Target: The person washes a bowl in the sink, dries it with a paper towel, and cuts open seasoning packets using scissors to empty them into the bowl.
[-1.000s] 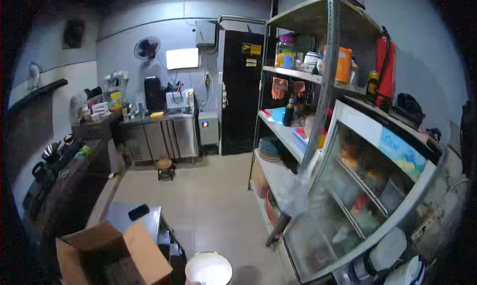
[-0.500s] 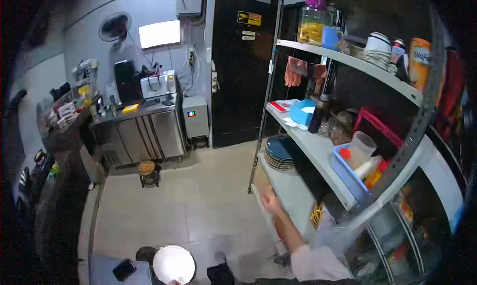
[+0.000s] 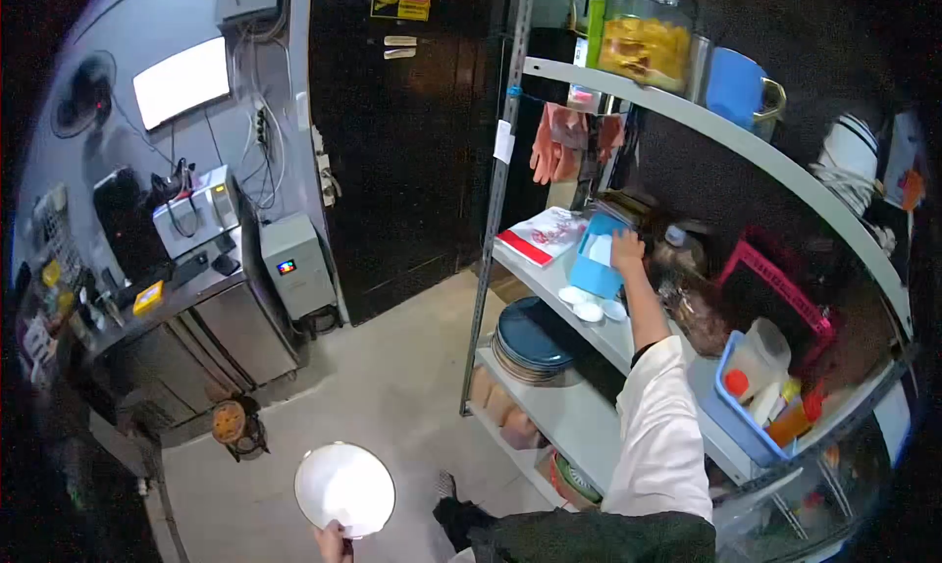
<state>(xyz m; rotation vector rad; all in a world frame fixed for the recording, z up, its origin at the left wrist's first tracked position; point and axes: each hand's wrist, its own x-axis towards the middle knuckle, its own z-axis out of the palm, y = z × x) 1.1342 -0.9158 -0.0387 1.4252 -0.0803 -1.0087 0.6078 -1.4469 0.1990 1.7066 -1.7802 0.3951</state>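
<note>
left hand [image 3: 334, 543] grips a round white plate [image 3: 345, 480] by its edge; right hand [image 3: 627, 249] at a blue box [image 3: 593, 275], grip unclear.

Dark door [image 3: 407, 141], yellow-black sign [image 3: 400, 4] on it. Left of door: pale bluish wall [image 3: 177, 19], glaring white panel [image 3: 182, 80], wall fan [image 3: 86, 94] farther left. Steel-front counter [image 3: 245, 330] lower left of door, small stool [image 3: 231, 423] below. Pale floor [image 3: 417, 382] in front of door. Metal shelf rack [image 3: 579, 411] right of door.

ovrl dim | wall screen [image 3: 182, 82] overexp'd | glare on wht plate [image 3: 343, 486] | corners blk, edges fisheye-bent
</note>
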